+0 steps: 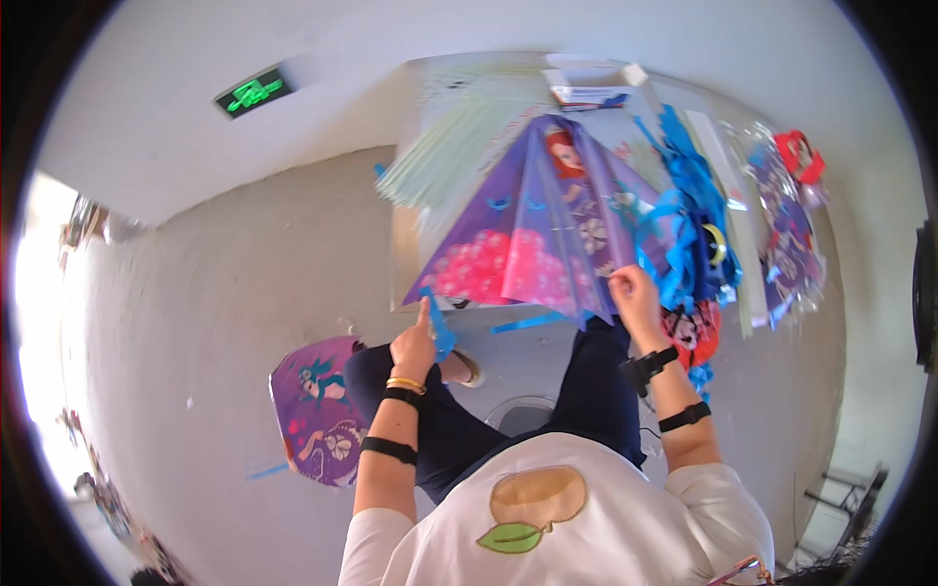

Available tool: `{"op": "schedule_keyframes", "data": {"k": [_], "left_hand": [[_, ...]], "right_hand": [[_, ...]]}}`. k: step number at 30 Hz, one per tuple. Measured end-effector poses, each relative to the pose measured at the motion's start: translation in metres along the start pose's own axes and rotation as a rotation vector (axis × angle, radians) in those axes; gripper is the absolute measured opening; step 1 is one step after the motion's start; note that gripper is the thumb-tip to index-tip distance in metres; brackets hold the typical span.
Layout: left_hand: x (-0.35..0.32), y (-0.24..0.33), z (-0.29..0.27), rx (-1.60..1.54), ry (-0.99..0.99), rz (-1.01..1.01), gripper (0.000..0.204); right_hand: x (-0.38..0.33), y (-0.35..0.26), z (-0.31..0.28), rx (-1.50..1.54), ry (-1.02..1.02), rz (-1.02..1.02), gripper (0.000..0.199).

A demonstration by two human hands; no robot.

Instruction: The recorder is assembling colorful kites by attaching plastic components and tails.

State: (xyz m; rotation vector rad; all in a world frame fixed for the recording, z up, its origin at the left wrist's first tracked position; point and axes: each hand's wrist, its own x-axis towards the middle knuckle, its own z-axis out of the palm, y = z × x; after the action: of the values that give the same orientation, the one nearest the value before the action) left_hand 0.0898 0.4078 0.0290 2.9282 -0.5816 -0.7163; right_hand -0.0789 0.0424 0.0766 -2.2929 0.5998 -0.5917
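The purple kite [532,230], printed with cartoon figures and pink hearts, is spread flat on the tabletop [415,107], its near edge lying along the tabletop's near rim. In the head view, the near-left corner of the kite is pinched by the left hand [418,342], and a short blue strip [440,332] is held against that same grip. The near-right edge of the kite is grasped between the fingers of the right hand [633,298], which is closed on the fabric. The step in hand is judged to be the fitting or fastening of the blue strip at the kite's near edge while the sail is kept stretched between both hands. For the next move, the sail would need to be kept taut and the strip lined up squarely with the corner before it is pressed down.

A tangle of blue ribbons [689,215] lies just beside the kite on the right, and wrapped kites [787,230] are stacked farther right. Another purple kite [318,410] rests on the floor [225,293] at the near left. The fingertips of both hands are partly hidden by the fabric, the box [586,88] at the far edge is too small to be made out, and the edges of the scene are bent by the lens.
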Motion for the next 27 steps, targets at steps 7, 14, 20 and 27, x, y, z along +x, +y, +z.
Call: {"op": "schedule_keyframes", "data": {"k": [7,14,20,27], "left_hand": [[0.013,0.012,0.004,0.039,-0.061,0.032,0.079],[0.011,0.012,0.000,0.068,-0.123,-0.014,0.083],[0.014,0.019,-0.004,0.129,-0.158,-0.037,0.084],[0.018,0.018,0.002,0.138,-0.133,-0.019,0.085]], "right_hand": [[-0.022,0.197,-0.164,-0.313,0.344,0.300,0.017],[-0.002,0.246,-0.182,-0.235,0.213,0.474,0.014],[0.009,0.245,-0.199,-0.191,0.095,0.482,0.019],[0.001,0.240,-0.214,0.248,0.077,0.625,0.018]]}}
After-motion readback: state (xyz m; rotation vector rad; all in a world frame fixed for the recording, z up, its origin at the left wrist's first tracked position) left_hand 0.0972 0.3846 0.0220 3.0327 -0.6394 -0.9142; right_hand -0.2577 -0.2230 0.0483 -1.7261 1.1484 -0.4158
